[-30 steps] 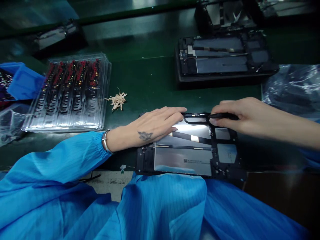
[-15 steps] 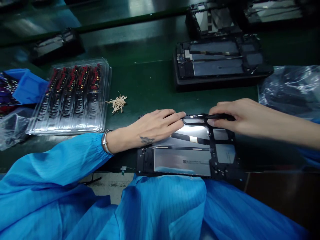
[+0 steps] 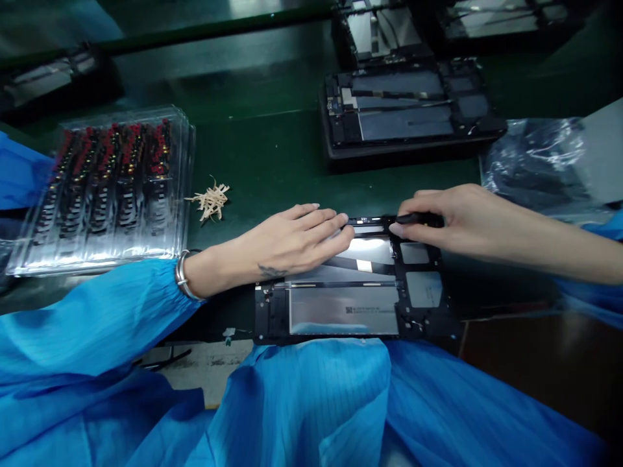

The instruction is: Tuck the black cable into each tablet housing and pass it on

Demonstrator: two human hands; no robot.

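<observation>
An opened tablet [image 3: 343, 311] lies in front of me at the bench's near edge, its silver batteries, black frame and flat cables exposed. My left hand [image 3: 302, 240] rests over its upper left part, fingers stretched out, fingertips at the far edge. Beneath the palm, part of the tablet is hidden. At the far edge, right of the middle, my right hand [image 3: 438, 217] pinches a slim black tool [image 3: 421, 219] between thumb and fingers. The tool's tip is hidden by the fingers, so its exact kind does not show.
Left of my hands stands a clear plastic tray [image 3: 107, 250] of small circuit boards, with a pile of pale strips [image 3: 211, 201] beside it. A blue bin [image 3: 22, 172] is far left. More opened tablets [image 3: 403, 120] are stacked behind. Clear plastic bags [image 3: 535, 162] lie right.
The whole scene has shifted left in view as the camera turned. A black strip looped between my hands at the tablet's far edge no longer shows. Both hands keep nearly the same places.
</observation>
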